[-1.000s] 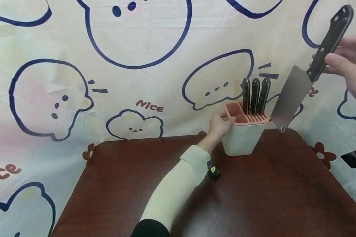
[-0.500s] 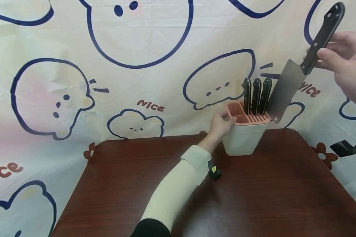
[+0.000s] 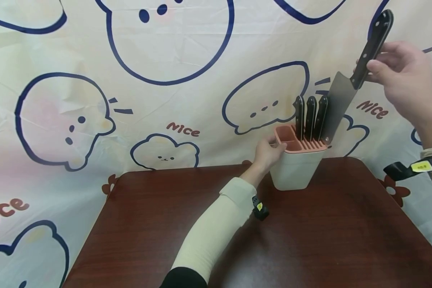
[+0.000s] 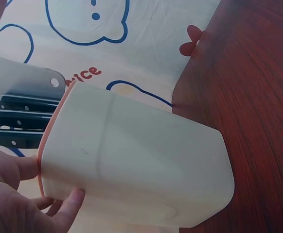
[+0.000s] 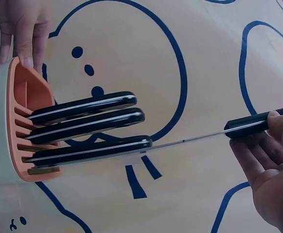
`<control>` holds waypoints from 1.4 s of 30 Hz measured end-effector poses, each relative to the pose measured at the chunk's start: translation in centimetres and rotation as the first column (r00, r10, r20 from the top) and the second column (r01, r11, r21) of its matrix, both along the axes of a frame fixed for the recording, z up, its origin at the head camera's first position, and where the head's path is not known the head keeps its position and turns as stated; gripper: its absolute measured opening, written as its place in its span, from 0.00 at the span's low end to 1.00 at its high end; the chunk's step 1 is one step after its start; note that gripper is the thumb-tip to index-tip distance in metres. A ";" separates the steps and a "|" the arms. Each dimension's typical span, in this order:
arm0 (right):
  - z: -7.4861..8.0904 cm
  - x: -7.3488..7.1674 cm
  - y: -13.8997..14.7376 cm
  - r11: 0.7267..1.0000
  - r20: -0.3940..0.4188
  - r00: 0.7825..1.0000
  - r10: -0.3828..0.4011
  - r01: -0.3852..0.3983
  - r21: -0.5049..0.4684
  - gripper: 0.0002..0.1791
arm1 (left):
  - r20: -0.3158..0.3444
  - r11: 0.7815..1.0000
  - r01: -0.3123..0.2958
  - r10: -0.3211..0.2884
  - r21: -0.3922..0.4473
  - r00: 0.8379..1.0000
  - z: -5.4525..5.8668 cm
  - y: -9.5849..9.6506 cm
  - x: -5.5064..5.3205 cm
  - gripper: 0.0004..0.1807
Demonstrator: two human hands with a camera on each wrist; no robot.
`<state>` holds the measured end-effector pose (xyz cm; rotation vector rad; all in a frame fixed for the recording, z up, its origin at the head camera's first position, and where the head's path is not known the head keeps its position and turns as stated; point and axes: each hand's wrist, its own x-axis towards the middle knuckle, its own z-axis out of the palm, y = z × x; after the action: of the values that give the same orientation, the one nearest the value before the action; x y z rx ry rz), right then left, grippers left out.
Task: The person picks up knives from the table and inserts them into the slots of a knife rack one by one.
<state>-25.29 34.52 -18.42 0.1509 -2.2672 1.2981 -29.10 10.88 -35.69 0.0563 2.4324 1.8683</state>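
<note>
A cream knife holder (image 3: 294,172) with an orange slotted top stands upright near the table's back edge. My left hand (image 3: 266,155) grips its left rim, thumb over the edge and fingertips against the wall. Three black-handled knives (image 3: 311,117) sit in the slots, only their handles showing. My right hand (image 3: 405,78) pinches the black handle of a cleaver (image 3: 339,105), thumb on one side and fingers behind. Tilted, the cleaver's wide blade points down-left, and its holed corner is right at the holder's right end. From the right wrist view, the blade (image 5: 190,140) appears edge-on beside the nearest knife handle.
The dark brown wooden table (image 3: 309,240) spreads in front of the holder. A cartoon-printed cloth (image 3: 187,100) hangs close behind it and along the right side. The holder's orange open compartment (image 3: 286,134) lies beside my left thumb.
My right hand has moved left with the cleaver, bringing the blade's lower corner from beside the holder to its right rim. My left hand and the holder stay put.
</note>
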 end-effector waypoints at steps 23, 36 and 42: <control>-2.1 -2.2 0.2 0.988 0.188 0.982 -0.035 0.006 0.154 0.27 | -0.011 1.000 0.013 -0.013 0.013 1.000 -0.1 -0.2 -0.3 0.24; -5.3 -2.9 -0.2 0.974 0.197 0.980 -0.002 -0.043 0.224 0.30 | -0.008 1.000 0.024 -0.024 0.007 1.000 -0.1 -0.2 -0.3 0.25; -6.7 -3.0 -0.3 0.973 0.207 0.978 0.015 -0.062 0.223 0.31 | -0.005 1.000 0.027 -0.027 0.009 1.000 -0.2 -0.2 -0.2 0.25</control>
<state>-28.34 34.21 -25.11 0.1491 -2.5996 1.1115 -29.30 10.69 -35.85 0.0941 2.4135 1.8701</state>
